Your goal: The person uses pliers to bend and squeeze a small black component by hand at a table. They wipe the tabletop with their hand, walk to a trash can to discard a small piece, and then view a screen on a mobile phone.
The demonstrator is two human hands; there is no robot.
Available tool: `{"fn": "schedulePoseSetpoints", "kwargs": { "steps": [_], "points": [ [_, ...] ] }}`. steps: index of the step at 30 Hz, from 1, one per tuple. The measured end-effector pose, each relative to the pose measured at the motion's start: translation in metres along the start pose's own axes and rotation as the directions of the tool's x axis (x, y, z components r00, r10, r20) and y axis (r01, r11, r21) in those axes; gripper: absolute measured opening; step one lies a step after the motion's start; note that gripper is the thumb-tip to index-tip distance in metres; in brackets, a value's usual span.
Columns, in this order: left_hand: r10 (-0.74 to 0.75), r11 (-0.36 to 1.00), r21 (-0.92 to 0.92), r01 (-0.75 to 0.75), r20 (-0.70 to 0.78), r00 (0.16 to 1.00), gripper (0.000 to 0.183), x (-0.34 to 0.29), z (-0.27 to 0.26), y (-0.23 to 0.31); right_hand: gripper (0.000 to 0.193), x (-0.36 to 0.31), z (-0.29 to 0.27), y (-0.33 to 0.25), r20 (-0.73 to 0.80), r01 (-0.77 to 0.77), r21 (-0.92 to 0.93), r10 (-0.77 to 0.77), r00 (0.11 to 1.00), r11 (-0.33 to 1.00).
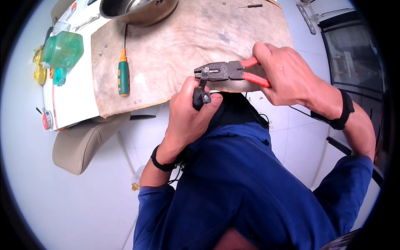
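Observation:
My right hand (287, 77) is closed around the red handles of a pair of combination pliers (228, 71), which lie level and point left above the mat's near edge. Between their jaws sits a narrow metal tab (204, 75). It belongs to a black handle-like part (198, 98) with a bolt or screw head on its side. My left hand (183, 116) grips that black part from below, thumb pressed along its right side. The lower end of the part is hidden inside my fist.
A worn beige cloth mat (166, 54) covers the table. On it are a green-and-orange-handled screwdriver (123, 77), a metal pot (146, 16) and a thin black-handled tool (255, 6). Left stand a green jar (66, 49) and a teal lid (59, 76). A beige padded seat (83, 146) juts out below the table.

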State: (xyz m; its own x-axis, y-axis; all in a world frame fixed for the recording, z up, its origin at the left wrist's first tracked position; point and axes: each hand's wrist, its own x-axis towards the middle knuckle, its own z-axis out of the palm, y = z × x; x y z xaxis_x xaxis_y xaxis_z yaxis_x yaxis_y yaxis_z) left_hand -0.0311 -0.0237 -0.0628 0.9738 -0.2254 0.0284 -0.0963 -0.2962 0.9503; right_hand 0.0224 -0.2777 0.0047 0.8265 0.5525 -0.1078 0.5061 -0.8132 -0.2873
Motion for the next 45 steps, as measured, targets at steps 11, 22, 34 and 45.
{"fn": "schedulePoseSetpoints", "kwargs": {
  "steps": [11, 22, 34, 45],
  "points": [
    [-0.149, 0.989, -0.016, 0.148, -0.087, 0.985, 0.031, 0.008, 0.012, -0.008, 0.037, 0.013, 0.026, 0.018, -0.173, 0.050, -0.043, -0.056, 0.983, 0.998],
    [-0.352, 0.550, -0.737, 0.393, 0.222, 0.909, 0.027, 0.008, -0.006, 0.003, 0.033, 0.005, 0.035, 0.031, -0.239, -0.044, -0.068, 0.026, 0.971, 0.997],
    [-0.084, 0.194, -0.853, 0.485, 0.478, 0.874, 0.037, 0.002, -0.030, 0.024, 0.037, -0.007, 0.027, 0.024, -0.174, -0.087, 0.123, 0.107, 0.979, 0.989],
    [0.037, 0.236, -0.869, 0.435, 0.455, 0.890, 0.031, 0.002, -0.028, 0.033, 0.045, -0.016, 0.026, 0.022, -0.202, -0.091, 0.251, 0.144, 0.969, 0.964]
  ]
}}
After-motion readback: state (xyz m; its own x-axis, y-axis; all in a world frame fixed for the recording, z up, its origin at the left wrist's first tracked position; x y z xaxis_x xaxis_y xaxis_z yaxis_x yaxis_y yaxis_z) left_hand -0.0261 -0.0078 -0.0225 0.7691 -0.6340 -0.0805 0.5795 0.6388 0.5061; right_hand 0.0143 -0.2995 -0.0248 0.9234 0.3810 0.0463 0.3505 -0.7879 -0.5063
